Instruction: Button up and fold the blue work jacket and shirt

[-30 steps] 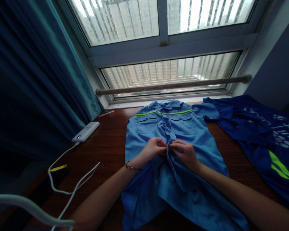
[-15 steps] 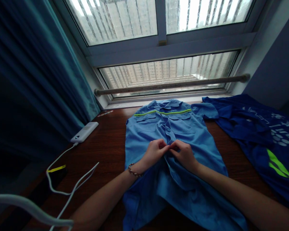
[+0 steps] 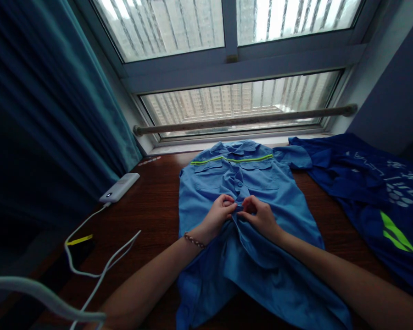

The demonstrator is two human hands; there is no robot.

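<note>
A light blue short-sleeved work shirt [image 3: 206,188] with a yellow-green chest stripe lies front up, collar away from me. Both hands are at its front placket, just below a visible button [image 3: 240,184]. My left hand [image 3: 220,211], with a braided bracelet on the wrist, pinches the placket's left edge. My right hand [image 3: 259,214] pinches the other edge close beside it, thumb and forefinger on the cloth. The fingers hide whatever button or hole lies between them. Below the hands the front panels are bunched and lifted.
A dark blue garment [image 3: 351,183] with white print lies on the wooden table [image 3: 158,197] at right. At left are a white power bank [image 3: 119,188], its white cable [image 3: 86,273] and a yellow strip [image 3: 80,239]. A metal bar [image 3: 241,122] crosses the window behind.
My hands have moved slightly apart at the placket; my fingertips were touching before. The left hand has shifted a little left, and the cloth above the fingers is more puckered.
</note>
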